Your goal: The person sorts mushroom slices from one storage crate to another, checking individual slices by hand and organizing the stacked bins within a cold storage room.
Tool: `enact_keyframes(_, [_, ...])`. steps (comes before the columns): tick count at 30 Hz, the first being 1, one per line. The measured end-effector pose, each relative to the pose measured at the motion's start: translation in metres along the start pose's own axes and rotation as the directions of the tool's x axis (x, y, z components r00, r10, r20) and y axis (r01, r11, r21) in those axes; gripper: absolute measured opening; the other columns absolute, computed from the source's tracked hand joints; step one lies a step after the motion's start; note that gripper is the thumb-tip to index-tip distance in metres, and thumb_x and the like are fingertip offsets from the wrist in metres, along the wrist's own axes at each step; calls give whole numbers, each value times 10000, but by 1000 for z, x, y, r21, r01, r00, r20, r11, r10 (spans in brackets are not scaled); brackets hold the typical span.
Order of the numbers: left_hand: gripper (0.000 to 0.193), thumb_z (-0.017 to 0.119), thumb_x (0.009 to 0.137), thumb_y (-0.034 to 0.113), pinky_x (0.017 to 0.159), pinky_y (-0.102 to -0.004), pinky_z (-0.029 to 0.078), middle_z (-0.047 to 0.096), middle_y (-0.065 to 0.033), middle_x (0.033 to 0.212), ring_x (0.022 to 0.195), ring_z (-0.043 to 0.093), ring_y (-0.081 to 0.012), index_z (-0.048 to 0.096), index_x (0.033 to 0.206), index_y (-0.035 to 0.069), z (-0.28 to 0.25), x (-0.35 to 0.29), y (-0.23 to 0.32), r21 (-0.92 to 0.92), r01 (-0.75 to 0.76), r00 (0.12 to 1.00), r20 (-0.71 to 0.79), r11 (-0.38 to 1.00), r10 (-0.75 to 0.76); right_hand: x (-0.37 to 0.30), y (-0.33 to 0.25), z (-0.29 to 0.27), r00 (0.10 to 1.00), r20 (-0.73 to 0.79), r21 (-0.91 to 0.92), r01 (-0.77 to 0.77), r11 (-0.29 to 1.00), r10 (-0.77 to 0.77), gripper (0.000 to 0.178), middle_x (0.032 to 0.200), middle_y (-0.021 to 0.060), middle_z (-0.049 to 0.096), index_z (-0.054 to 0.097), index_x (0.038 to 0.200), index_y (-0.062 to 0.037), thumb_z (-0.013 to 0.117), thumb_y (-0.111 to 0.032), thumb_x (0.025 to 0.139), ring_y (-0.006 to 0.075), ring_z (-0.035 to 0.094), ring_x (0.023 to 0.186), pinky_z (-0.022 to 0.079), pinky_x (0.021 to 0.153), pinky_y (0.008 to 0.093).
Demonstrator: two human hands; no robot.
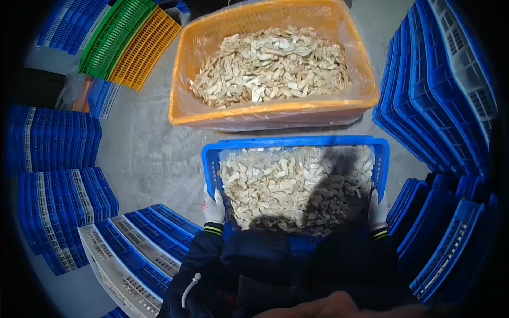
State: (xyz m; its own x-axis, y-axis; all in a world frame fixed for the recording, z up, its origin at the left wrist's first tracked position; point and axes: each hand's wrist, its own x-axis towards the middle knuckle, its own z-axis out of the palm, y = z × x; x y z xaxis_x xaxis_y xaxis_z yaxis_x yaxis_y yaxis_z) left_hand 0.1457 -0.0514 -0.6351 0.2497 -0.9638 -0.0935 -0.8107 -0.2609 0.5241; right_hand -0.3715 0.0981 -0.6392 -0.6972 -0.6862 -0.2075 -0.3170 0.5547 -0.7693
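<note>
1. Both hands, in white gloves, are apart, one at each end of a blue plastic crate: I have the left hand [213, 208] clamped on its left end wall and the right hand [378, 208] clamped on its right.
2. Between them lies the blue plastic crate [297, 141], long side across my view, bearing a layer of pale sliced pieces [283, 186] over whitish mesh [313, 154]; dark shadow covers the layer's right part.
3. From up here I cannot tell whether the crate touches the grey floor [146, 159].
4. Just beyond it I see an orange-yellow tub [275, 112] with a clear plastic liner, holding a heap of similar slices [275, 61].
5. Crate stacks ring the floor: blue ones at left [55, 140] and right [440, 90], blue and white at lower left [143, 238], green and yellow at upper left [119, 40].
6. Dark sleeves [201, 249] with yellow-striped cuffs reach forward from the lower edge; my thumb sides face up, and most fingers are hidden.
</note>
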Motion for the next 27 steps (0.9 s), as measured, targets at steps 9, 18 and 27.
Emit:
enact_keyframes(9, [546,562,934,277,875,-471,491,644,-253,1122,1025,633,-407,380,1426,127,19,26,19,175,125,971,182,977,-156,34,53,19,999,-15,-51,46,998,-47,333,1077,171,682,607,1198,-31,555,-230,936,283,671,985,512,834,397])
enact_keyframes(18, [593,562,926,325,882,-482,487,647,-253,1097,1020,624,-422,350,1450,146,41,30,-28,257,144,966,174,956,-192,32,76,46,996,85,-407,31,913,5,292,960,136,704,639,1125,-65,558,-271,934,358,668,884,520,753,404])
enact_keyframes(27, [496,564,943,255,812,-443,509,655,-248,1049,968,645,-405,410,1389,101,0,11,-7,-216,-54,997,35,975,63,9,24,14,997,58,-280,-41,959,59,244,838,118,654,626,1124,-47,534,-197,955,225,622,730,496,678,352])
